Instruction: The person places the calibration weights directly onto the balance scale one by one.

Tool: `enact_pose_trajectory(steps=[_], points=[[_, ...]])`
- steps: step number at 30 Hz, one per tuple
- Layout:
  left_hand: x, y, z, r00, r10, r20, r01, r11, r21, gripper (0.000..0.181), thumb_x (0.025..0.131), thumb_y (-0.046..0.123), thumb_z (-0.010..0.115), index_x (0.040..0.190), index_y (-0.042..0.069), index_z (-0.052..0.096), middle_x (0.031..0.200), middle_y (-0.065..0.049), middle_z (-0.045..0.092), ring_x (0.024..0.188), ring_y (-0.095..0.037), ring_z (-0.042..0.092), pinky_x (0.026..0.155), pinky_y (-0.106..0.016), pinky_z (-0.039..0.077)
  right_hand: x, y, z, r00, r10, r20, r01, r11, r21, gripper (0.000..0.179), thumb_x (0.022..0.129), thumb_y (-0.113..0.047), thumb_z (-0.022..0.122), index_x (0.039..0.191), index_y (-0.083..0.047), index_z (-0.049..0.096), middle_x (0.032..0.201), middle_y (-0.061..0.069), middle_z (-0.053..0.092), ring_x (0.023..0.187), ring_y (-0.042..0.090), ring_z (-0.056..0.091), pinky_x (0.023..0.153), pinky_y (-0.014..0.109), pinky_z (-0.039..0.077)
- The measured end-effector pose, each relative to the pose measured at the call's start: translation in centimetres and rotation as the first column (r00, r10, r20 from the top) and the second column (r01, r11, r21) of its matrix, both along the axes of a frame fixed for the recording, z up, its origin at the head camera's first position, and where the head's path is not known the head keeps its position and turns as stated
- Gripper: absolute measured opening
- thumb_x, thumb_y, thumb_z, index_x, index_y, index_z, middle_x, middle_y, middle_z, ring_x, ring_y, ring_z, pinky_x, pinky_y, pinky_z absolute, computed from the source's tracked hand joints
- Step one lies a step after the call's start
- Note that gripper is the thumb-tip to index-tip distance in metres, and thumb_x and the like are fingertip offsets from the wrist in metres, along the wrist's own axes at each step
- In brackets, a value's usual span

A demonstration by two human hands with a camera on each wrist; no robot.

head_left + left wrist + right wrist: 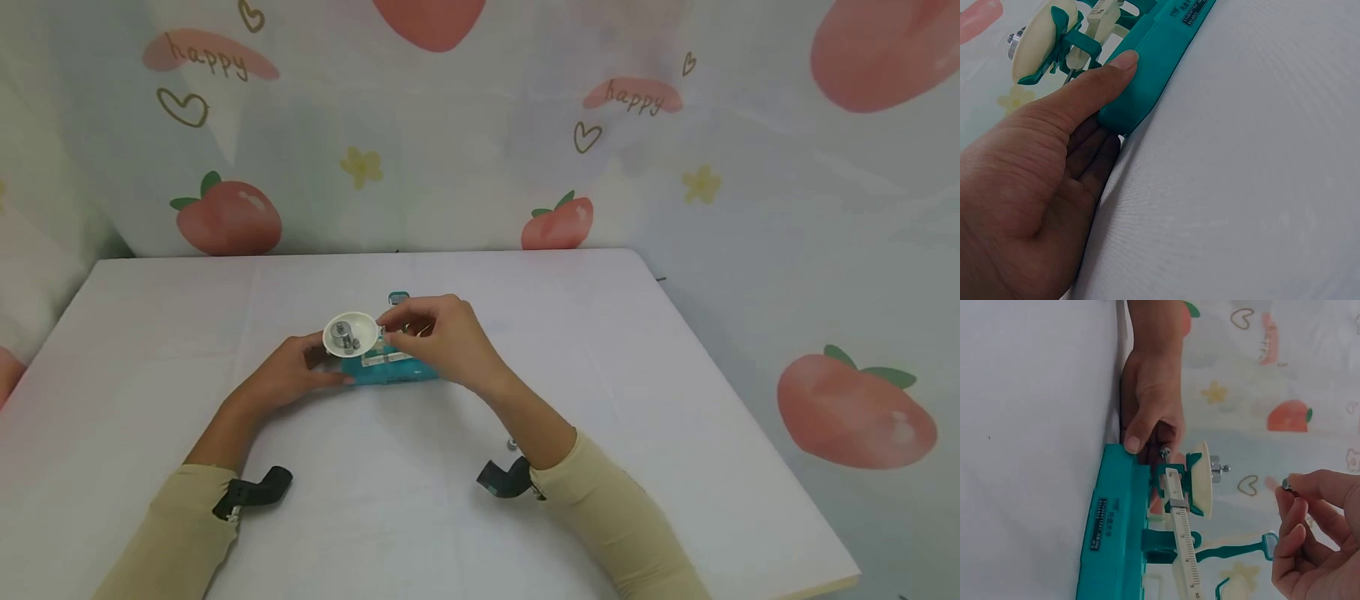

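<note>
A teal balance scale [405,371] with cream pans stands on the table. My left hand [281,379] grips the left end of its base [1138,87], thumb on the front face, the other fingers partly hidden behind. On the left pan [366,327] sit metal weights [342,335], a larger cylinder and a smaller one. Above the scale, my right hand [461,346] pinches a small metal weight [1287,484] between thumb and fingertip, close to the left pan's right rim. The ruled beam [1184,540] carries a metal slider. In the head view the right hand covers the right pan.
Another small metal piece [512,444] lies on the white tabletop [390,508] beside the right wrist, partly hidden by it. Black wrist cameras [255,492] project from both sleeves. A fruit-patterned backdrop [465,150] hangs behind the table.
</note>
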State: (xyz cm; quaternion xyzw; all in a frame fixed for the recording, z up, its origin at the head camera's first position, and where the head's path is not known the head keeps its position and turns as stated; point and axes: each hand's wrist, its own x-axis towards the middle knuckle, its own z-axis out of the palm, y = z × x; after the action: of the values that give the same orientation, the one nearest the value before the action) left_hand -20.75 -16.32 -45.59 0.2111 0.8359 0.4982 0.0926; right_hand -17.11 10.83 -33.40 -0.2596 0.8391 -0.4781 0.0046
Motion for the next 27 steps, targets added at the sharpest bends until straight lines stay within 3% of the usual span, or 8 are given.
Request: enact_pose_trajectory(steps=[11, 20, 27], points=[[-0.1, -0.2, -0.4, 1.000, -0.011, -0.018, 0.012, 1.000, 0.017, 0.072, 0.083, 0.010, 0.088, 0.146, 0.001, 0.055, 0.147, -0.016, 0.056, 0.143, -0.038, 0.044, 0.119, -0.054, 0.033, 0.2, -1.9, -1.1, 0.999, -0.010, -0.049, 0.011, 1.000, 0.020, 0.013, 0.093, -0.010, 0.078, 0.106, -0.008, 0.080, 0.095, -0.008, 0.073, 0.077, 0.012, 0.064, 0.064, 0.027, 0.054], [-0.2, -0.3, -0.4, 1.000, -0.009, -0.021, 0.010, 1.000, 0.024, 0.072, 0.082, 0.007, 0.088, 0.145, 0.000, 0.056, 0.147, -0.017, 0.057, 0.142, -0.038, 0.045, 0.118, -0.053, 0.035, 0.4, -3.1, -1.9, 0.980, -0.119, -0.160, 0.139, 0.983, 0.117, 0.009, 0.093, -0.011, 0.078, 0.101, -0.010, 0.080, 0.091, -0.006, 0.075, 0.068, 0.008, 0.058, 0.059, 0.024, 0.049], [-0.3, -0.2, -0.3, 1.000, -0.015, -0.017, 0.015, 1.000, 0.022, 0.072, 0.084, 0.007, 0.088, 0.147, 0.000, 0.054, 0.148, -0.017, 0.056, 0.142, -0.038, 0.045, 0.118, -0.053, 0.035, 0.2, -3.7, -2.5, 0.961, -0.149, -0.235, 0.179, 0.978, 0.111, 0.011, 0.093, -0.011, 0.079, 0.103, -0.008, 0.078, 0.096, 0.000, 0.077, 0.064, 0.006, 0.057, 0.057, 0.021, 0.049]])
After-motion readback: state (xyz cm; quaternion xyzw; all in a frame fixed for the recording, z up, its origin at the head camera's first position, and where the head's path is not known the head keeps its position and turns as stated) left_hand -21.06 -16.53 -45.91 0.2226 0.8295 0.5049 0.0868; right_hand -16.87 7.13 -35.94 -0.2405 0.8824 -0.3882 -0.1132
